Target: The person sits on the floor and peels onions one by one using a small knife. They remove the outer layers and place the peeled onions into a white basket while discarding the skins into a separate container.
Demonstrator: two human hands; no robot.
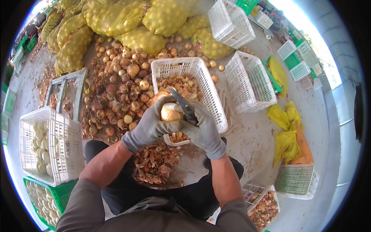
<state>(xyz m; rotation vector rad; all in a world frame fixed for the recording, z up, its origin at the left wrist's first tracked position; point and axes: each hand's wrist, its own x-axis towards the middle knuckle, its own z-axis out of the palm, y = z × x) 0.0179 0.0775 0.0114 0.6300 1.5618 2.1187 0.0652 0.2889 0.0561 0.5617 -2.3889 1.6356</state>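
In grey work gloves, my left hand (150, 124) and my right hand (203, 127) meet over a white plastic crate (216, 104) that holds dry onion skins (179, 82). An onion (170, 112) with a pale cut top is gripped by my left hand, its flat face turned up. My right hand is closed round a knife with a dark, curved blade (182, 101); the blade points up and to the left beside the onion, and the handle is mostly hidden by the glove. Brown peel (158, 98) shows just beyond my left fingers.
Unpeeled onions (116, 87) lie heaped at front left, below full yellow mesh sacks (116, 17). Peeled onions fill a white crate (69, 145) and a green crate (66, 190) at left. More crates (250, 84) and empty yellow sacks (285, 142) are on the right. Skins (156, 165) litter the floor between my legs.
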